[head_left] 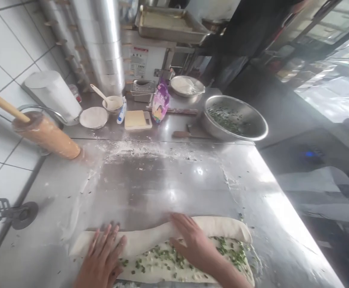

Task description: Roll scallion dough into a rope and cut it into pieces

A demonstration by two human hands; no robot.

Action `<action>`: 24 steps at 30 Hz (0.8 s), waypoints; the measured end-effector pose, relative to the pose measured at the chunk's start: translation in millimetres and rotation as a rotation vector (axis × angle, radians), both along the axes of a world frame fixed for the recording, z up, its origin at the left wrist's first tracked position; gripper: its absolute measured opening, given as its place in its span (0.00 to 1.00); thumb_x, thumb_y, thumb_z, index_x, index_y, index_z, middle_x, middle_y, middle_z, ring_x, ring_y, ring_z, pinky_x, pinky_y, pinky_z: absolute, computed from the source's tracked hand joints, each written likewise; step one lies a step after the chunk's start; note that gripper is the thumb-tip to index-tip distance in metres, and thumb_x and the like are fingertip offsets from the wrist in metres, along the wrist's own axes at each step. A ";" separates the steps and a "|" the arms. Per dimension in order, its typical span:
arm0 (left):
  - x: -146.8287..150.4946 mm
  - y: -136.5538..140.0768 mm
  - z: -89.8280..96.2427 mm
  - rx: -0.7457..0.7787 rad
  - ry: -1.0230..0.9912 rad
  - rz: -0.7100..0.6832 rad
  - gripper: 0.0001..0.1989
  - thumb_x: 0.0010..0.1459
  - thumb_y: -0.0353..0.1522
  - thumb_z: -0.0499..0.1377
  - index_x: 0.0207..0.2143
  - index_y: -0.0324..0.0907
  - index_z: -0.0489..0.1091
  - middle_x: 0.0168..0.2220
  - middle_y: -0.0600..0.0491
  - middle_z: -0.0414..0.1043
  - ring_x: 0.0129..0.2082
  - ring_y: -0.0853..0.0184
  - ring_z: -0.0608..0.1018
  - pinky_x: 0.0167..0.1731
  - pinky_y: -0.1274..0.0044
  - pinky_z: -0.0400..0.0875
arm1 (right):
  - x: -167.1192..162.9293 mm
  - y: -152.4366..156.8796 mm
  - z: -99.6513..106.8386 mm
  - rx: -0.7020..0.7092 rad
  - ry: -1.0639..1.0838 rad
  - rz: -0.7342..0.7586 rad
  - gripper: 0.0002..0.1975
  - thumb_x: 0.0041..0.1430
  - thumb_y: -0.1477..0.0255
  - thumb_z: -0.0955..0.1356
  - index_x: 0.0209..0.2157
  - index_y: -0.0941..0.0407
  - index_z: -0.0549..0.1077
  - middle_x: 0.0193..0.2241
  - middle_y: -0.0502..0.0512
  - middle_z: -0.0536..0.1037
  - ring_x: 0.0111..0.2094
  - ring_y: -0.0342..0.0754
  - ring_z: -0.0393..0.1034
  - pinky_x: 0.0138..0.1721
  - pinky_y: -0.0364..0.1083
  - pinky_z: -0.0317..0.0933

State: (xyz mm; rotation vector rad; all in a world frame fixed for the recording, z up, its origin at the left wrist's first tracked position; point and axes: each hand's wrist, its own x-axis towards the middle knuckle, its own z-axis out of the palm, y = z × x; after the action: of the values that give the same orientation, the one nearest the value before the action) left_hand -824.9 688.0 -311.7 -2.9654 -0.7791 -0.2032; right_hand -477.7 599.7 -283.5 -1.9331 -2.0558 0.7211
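Inspector: Status of the dough sheet [168, 266]?

Assessor: Lies at the counter [168, 184] near edge, scallion-strewn, far edge partly rolled. Left hand [104, 256] and right hand [194, 244] rest flat on the roll, fingers spread, gripping nothing. Judged mid-rolling; next calls for even pressure.

Two bare hands, left hand [102, 260] & right hand [194, 244]: no gloves, no rings, no watch; wrists & forearms uncovered, no sleeves in view.
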 end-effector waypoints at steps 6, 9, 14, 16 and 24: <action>127.7 -31.0 3.1 -0.177 -0.001 -0.120 0.36 0.66 0.43 0.54 0.72 0.43 0.48 0.72 0.46 0.50 0.70 0.50 0.57 0.67 0.60 0.53 | 60.7 -28.3 -9.6 0.098 0.048 0.234 0.10 0.67 0.75 0.67 0.49 0.57 0.72 0.44 0.59 0.76 0.45 0.55 0.71 0.47 0.55 0.70; 172.9 -59.2 -4.3 -0.168 0.027 -0.114 0.36 0.66 0.36 0.55 0.72 0.45 0.46 0.72 0.45 0.49 0.70 0.47 0.56 0.66 0.54 0.52 | 83.9 -47.3 -6.1 0.156 0.039 0.330 0.15 0.69 0.75 0.64 0.55 0.57 0.69 0.48 0.60 0.76 0.48 0.54 0.70 0.50 0.56 0.67; 184.2 -90.6 -4.4 -0.103 0.095 -0.119 0.33 0.67 0.37 0.55 0.71 0.53 0.49 0.73 0.50 0.47 0.71 0.46 0.54 0.67 0.50 0.46 | 172.5 -77.5 0.1 -0.033 0.048 0.171 0.28 0.61 0.65 0.74 0.60 0.55 0.66 0.52 0.61 0.74 0.51 0.57 0.69 0.52 0.55 0.68; 203.1 -98.7 1.5 -0.111 0.097 -0.112 0.33 0.68 0.41 0.54 0.72 0.49 0.48 0.73 0.48 0.47 0.71 0.46 0.52 0.67 0.52 0.48 | 185.8 -92.8 -7.8 0.054 0.017 0.235 0.18 0.63 0.70 0.73 0.54 0.54 0.71 0.46 0.60 0.76 0.46 0.55 0.71 0.48 0.54 0.69; 273.3 -130.1 2.8 -0.165 0.093 -0.164 0.41 0.59 0.22 0.53 0.72 0.49 0.45 0.73 0.49 0.45 0.72 0.48 0.51 0.66 0.54 0.56 | 210.4 -167.8 -17.2 0.134 0.135 -0.086 0.22 0.63 0.71 0.71 0.57 0.53 0.67 0.54 0.61 0.71 0.56 0.59 0.66 0.54 0.60 0.69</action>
State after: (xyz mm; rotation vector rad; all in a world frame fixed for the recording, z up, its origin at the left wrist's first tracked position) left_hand -551.6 557.9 -308.9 -3.1684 -0.5684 -0.0093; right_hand -267.3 431.9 -300.7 -1.8346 -1.8791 0.6578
